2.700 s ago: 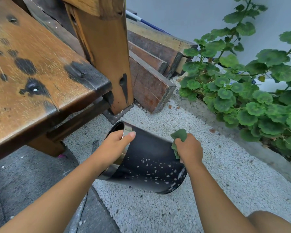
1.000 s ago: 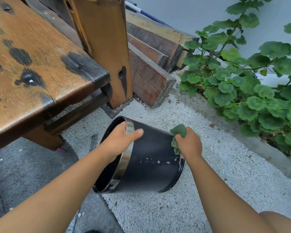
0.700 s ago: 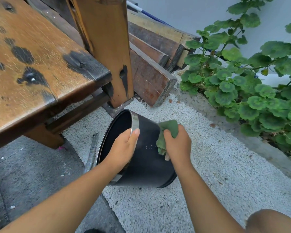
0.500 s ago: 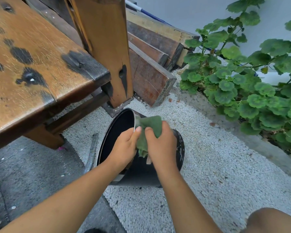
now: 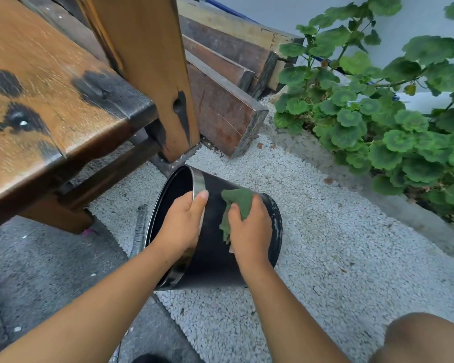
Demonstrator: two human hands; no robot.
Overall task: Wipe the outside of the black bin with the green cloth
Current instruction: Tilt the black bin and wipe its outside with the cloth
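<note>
The black bin (image 5: 215, 258) lies tilted on its side on white gravel, its open mouth with a shiny metal rim facing left. My left hand (image 5: 182, 224) grips that rim, thumb on the outside wall. My right hand (image 5: 248, 226) presses the crumpled green cloth (image 5: 236, 205) against the bin's upper outer wall, just right of my left thumb. White specks show on the bin's base edge at the right.
A worn wooden bench (image 5: 50, 106) stands at the left, its upright post (image 5: 147, 74) just behind the bin. Stacked timber beams (image 5: 226, 100) lie behind. Leafy green plants (image 5: 391, 113) fill the right. A dark rod (image 5: 139, 231) lies left of the bin. My knee (image 5: 425, 339) shows at bottom right.
My right hand swept the cloth leftward from the bin's base end to near the rim, then back slightly right. The bin has been rolled and tilted more upright under my left hand.
</note>
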